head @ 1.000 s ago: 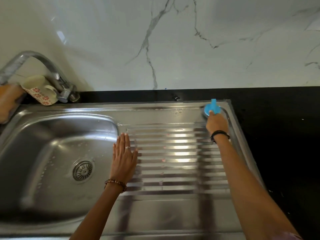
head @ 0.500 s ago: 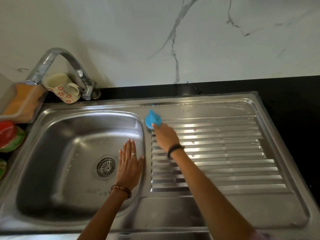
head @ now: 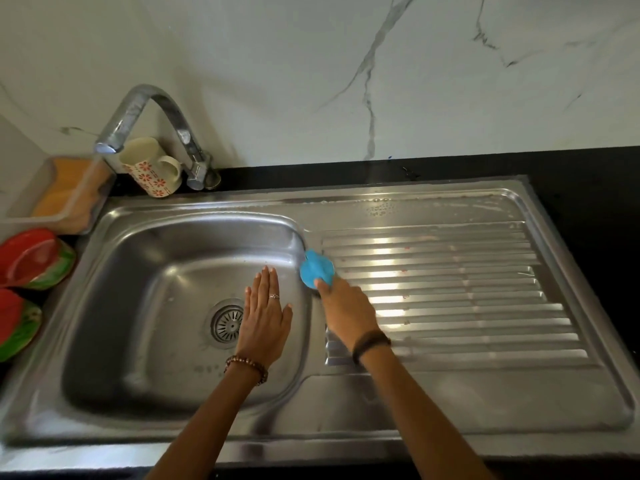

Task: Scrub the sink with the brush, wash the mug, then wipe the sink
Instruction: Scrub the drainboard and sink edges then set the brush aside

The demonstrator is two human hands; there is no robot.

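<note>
Presently, head view: your right hand (head: 346, 311) grips the blue brush (head: 317, 270) on the sink (head: 450, 393) at the basin's right rim, beside the ribbed drainboard. Left hand (head: 265, 320) lies flat, fingers straight, over the basin. Floral mug (head: 152, 173) stands upright behind the faucet (head: 152, 109), handle pointing right. No legible writing.

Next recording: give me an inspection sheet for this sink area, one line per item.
Surface: steel sink, droplets on back ledge.
Job's things: blue brush at the drainboard's left end; flowered mug behind the basin, under the tap.
Clutter: sponge tray, red-green bowls at left.
Hands: right hand grips brush; left hand flat, fingers straight, over basin.
Cables: nothing seen.
Surroundings: marble wall, black counter.
</note>
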